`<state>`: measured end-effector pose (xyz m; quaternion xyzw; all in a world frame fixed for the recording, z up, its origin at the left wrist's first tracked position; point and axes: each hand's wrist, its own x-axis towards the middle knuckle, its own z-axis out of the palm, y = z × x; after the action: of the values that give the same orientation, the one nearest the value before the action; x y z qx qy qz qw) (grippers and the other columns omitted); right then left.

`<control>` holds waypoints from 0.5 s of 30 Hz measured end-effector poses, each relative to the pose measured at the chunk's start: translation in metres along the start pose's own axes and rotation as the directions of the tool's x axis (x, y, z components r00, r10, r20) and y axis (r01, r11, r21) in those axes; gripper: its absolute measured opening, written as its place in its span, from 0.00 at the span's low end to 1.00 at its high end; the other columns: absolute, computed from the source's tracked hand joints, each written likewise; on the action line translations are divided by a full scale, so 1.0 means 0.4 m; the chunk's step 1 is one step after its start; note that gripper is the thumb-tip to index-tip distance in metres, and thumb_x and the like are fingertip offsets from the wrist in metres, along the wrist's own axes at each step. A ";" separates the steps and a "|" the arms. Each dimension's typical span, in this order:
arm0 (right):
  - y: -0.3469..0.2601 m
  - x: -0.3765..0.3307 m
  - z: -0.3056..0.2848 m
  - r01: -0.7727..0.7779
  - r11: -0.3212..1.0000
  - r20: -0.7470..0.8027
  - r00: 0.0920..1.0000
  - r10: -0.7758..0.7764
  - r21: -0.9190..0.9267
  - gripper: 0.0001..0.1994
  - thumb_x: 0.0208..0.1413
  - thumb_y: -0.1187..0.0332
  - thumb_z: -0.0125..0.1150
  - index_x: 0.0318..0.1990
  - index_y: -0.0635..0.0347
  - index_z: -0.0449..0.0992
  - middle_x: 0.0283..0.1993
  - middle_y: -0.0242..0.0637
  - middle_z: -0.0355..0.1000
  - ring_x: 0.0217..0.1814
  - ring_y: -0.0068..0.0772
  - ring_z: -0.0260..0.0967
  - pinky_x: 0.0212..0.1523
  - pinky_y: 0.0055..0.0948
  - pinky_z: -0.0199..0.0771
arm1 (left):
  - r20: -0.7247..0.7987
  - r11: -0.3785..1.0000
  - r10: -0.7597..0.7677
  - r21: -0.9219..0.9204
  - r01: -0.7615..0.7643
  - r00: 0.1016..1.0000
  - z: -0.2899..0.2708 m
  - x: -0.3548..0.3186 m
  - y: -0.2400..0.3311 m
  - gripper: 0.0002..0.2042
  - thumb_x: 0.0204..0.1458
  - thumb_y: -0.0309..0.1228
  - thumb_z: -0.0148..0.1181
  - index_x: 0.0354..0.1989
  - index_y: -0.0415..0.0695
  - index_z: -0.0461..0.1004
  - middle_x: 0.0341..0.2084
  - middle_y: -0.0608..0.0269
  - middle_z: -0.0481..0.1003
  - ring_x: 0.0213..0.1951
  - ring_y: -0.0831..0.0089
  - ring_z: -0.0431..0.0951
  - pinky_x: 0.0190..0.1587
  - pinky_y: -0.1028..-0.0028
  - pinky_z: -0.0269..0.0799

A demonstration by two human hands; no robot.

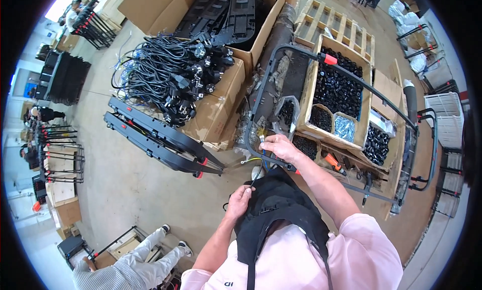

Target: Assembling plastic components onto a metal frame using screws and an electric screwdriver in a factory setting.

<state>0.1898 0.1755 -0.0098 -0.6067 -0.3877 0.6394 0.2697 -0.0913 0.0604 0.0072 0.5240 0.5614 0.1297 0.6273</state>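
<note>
Concrete workshop floor crowded with boxes, and the right hand [280, 147] pinches wire ends [262, 135] against the black tube frame [296, 51] while the left hand [240, 198] grips the cable [257, 175] below, apparently mid-wiring, calling next for steady feeding.

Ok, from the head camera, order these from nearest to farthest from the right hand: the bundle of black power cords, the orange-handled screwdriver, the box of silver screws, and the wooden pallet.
From the right hand:
1. Orange-handled screwdriver, just to its right, low on the bench.
2. Box of silver screws, further right and up.
3. Bundle of black power cords, off to the left on a cardboard box.
4. Wooden pallet, at the far top.
</note>
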 end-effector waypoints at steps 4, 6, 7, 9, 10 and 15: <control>-0.005 -0.004 0.005 0.059 0.998 -0.054 0.997 -0.058 0.025 0.13 0.60 0.61 0.67 0.39 0.64 0.87 0.31 0.33 0.80 0.35 0.26 0.73 0.40 0.33 0.72 | 0.068 0.990 -0.112 -0.074 0.117 0.991 0.024 -0.008 0.012 0.14 0.72 0.38 0.52 0.51 0.42 0.80 0.29 0.68 0.75 0.33 0.77 0.75 0.41 0.71 0.75; 0.027 0.025 0.004 0.017 0.994 -0.139 0.990 -0.002 0.111 0.12 0.60 0.62 0.66 0.38 0.63 0.86 0.31 0.32 0.79 0.35 0.26 0.72 0.39 0.33 0.71 | 0.032 0.992 -0.122 0.045 0.121 0.992 0.032 -0.011 0.023 0.14 0.72 0.38 0.52 0.52 0.43 0.80 0.29 0.68 0.76 0.34 0.77 0.76 0.42 0.71 0.75; 0.031 0.039 0.006 -0.024 0.982 -0.221 0.973 0.066 0.187 0.12 0.60 0.63 0.66 0.36 0.63 0.85 0.30 0.32 0.78 0.35 0.26 0.72 0.39 0.33 0.71 | 0.003 0.981 -0.125 0.152 0.123 0.992 0.032 -0.009 0.040 0.14 0.72 0.38 0.52 0.53 0.43 0.79 0.30 0.67 0.77 0.34 0.76 0.77 0.42 0.70 0.75; 0.040 0.066 -0.003 0.110 0.938 -0.403 0.914 0.035 0.330 0.11 0.62 0.64 0.64 0.31 0.61 0.81 0.26 0.27 0.73 0.28 0.23 0.66 0.33 0.31 0.65 | -0.010 0.969 -0.095 0.228 0.095 0.995 0.031 -0.004 0.074 0.14 0.72 0.38 0.52 0.54 0.44 0.79 0.30 0.66 0.78 0.35 0.76 0.78 0.42 0.70 0.76; 0.039 0.076 -0.013 0.170 0.897 -0.491 0.869 0.058 0.407 0.11 0.65 0.64 0.62 0.31 0.59 0.80 0.25 0.26 0.71 0.26 0.21 0.64 0.31 0.30 0.64 | -0.014 0.955 -0.061 0.290 0.063 0.998 0.029 -0.005 0.088 0.14 0.72 0.38 0.51 0.56 0.45 0.79 0.31 0.65 0.79 0.36 0.76 0.78 0.43 0.70 0.76; 0.041 0.085 -0.086 0.408 0.639 -0.641 0.747 0.177 0.652 0.13 0.74 0.61 0.55 0.37 0.56 0.79 0.25 0.25 0.69 0.21 0.16 0.62 0.22 0.21 0.60 | -0.013 0.971 -0.035 0.237 0.037 0.999 0.037 0.034 0.145 0.15 0.72 0.35 0.50 0.58 0.44 0.78 0.33 0.66 0.79 0.36 0.77 0.78 0.43 0.72 0.76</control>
<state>0.2218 0.2001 -0.0413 -0.5902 -0.0037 0.4663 0.6589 -0.0495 0.0873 0.0432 0.5844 0.5850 0.0528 0.5599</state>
